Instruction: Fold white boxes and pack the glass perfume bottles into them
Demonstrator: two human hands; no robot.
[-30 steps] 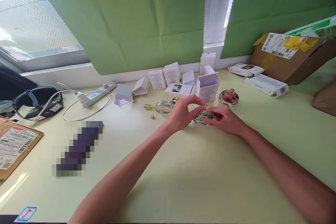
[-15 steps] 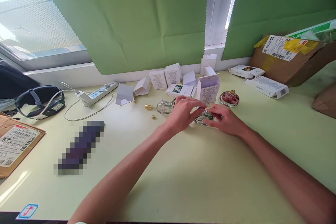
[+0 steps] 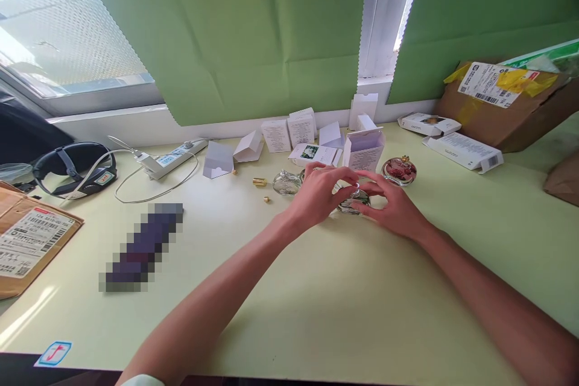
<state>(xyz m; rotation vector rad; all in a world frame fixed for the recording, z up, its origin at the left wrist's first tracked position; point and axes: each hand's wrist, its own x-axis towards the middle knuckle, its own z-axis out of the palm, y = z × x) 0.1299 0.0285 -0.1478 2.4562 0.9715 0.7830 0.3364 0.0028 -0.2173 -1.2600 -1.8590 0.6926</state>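
A round clear-glass bottle, apparently a perfume bottle [image 3: 352,203], stands on the table between my hands. My left hand [image 3: 317,198] is closed in a pinch at the bottle's neck; whatever lies between thumb and fingers is too small to make out. With thumb and fingers, my right hand [image 3: 392,204] grips the bottle's right side, its upper fingers reaching toward the left fingertips. Left of my left hand sits another glass bottle [image 3: 286,183], and part of one more is hidden behind the hand. A gold cylindrical cap [image 3: 259,182] and a small gold piece [image 3: 266,199] lie nearby.
A round bottle with red contents [image 3: 398,171] stands right of an open white box [image 3: 363,149]. Several white cartons line the sill. A power strip [image 3: 174,160], a black headset [image 3: 75,169], a blurred dark object [image 3: 143,247] and cardboard boxes [image 3: 511,96] surround the area.
The right hand's upper fingers have risen toward the bottle's neck and the left fingertips. The left hand keeps its place at the neck. The whole view has shifted slightly.
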